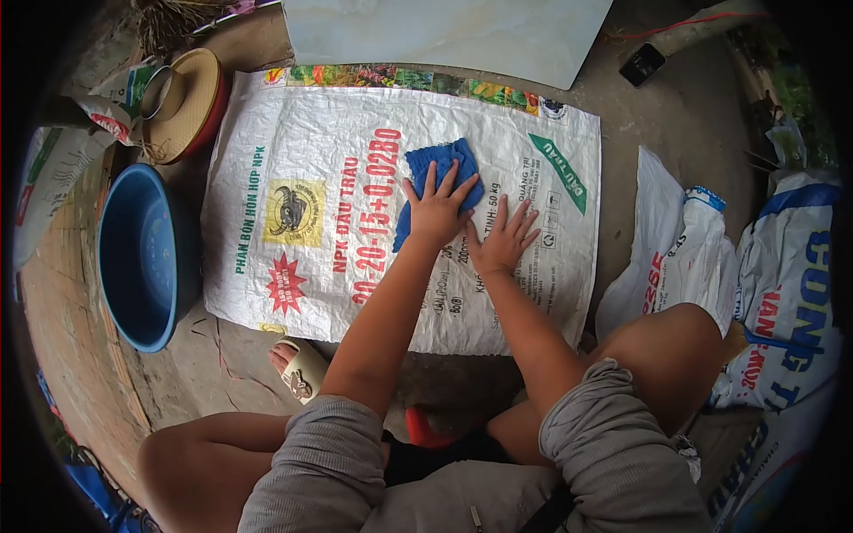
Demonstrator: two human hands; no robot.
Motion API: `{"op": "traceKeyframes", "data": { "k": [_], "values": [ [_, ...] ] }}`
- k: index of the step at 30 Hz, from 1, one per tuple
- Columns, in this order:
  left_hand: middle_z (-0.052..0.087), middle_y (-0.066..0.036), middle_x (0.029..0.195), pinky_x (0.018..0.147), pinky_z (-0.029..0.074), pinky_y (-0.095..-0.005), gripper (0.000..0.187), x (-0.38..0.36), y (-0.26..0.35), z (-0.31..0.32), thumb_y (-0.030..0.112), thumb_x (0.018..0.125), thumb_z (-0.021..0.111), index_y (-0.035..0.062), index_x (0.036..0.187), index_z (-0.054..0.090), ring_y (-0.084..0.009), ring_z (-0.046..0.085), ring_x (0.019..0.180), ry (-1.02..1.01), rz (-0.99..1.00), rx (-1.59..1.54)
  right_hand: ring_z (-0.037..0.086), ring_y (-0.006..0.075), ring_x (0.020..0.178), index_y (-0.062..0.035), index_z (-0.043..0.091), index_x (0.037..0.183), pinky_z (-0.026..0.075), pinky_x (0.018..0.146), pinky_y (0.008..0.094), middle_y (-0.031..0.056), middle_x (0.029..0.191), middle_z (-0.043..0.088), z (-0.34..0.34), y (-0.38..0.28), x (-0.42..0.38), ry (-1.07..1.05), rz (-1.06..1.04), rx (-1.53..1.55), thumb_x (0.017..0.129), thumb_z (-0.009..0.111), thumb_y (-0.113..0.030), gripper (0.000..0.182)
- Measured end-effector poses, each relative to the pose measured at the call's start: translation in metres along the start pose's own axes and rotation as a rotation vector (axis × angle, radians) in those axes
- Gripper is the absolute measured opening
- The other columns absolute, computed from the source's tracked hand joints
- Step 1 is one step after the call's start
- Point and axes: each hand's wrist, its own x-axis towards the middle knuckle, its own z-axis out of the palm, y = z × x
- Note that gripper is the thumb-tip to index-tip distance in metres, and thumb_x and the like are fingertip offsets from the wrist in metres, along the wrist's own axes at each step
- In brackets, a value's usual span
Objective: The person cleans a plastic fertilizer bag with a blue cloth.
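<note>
A large white woven fertilizer sack (302,115) lies flat on the ground in front of me, printed with red, green and yellow markings. On its upper middle sits a crumpled blue cloth (412,229). My left hand (437,211) presses down on the cloth, palm down with fingers spread. Just to the right, my right hand (502,242) rests flat on the bare sack surface, fingers apart and holding nothing. Part of the cloth is hidden beneath my left hand.
A blue basin (142,258) stands left of the sack, with a round woven tray (188,107) above it. A pale smooth board (444,31) lies at the far side. More printed sacks (773,284) are at the right. A small black device (641,64) is at upper right.
</note>
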Motion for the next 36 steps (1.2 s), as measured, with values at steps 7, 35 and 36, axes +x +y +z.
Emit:
{"op": "traceKeyframes", "data": {
  "k": [7, 35, 36],
  "values": [
    [0.044, -0.001, 0.147, 0.113, 0.029, -0.0486, 0.059, 0.009, -0.034, 0.018, 0.012, 0.073, 0.066, 0.0307, 0.129, 0.058, -0.0293, 0.041, 0.136, 0.363, 0.178, 0.034, 0.006, 0.0521, 0.143, -0.0126, 0.027, 0.151, 0.003, 0.110, 0.0675, 0.0294, 0.155, 0.013, 0.000, -0.001, 0.000, 0.019, 0.001, 0.017, 0.084, 0.050, -0.066, 0.088],
    [0.050, -0.004, 0.142, 0.112, 0.029, -0.0529, 0.048, -0.022, 0.007, 0.050, 0.012, 0.077, 0.063, 0.0270, 0.124, 0.062, -0.0310, 0.046, 0.131, 0.380, 0.338, -0.175, 0.003, 0.0462, 0.145, -0.0056, 0.030, 0.149, 0.005, 0.112, 0.0645, 0.0218, 0.159, 0.007, 0.008, 0.004, 0.004, -0.200, 0.043, -0.344, 0.084, 0.057, -0.053, 0.085],
    [0.050, -0.004, 0.142, 0.113, 0.027, -0.0529, 0.048, -0.020, -0.002, 0.040, 0.012, 0.077, 0.064, 0.0272, 0.123, 0.062, -0.0303, 0.046, 0.131, 0.336, 0.384, -0.156, 0.003, 0.0487, 0.144, -0.0079, 0.030, 0.150, 0.004, 0.111, 0.0663, 0.0251, 0.158, 0.008, 0.006, 0.003, 0.003, -0.107, 0.016, -0.189, 0.083, 0.057, -0.057, 0.087]
  ]
}}
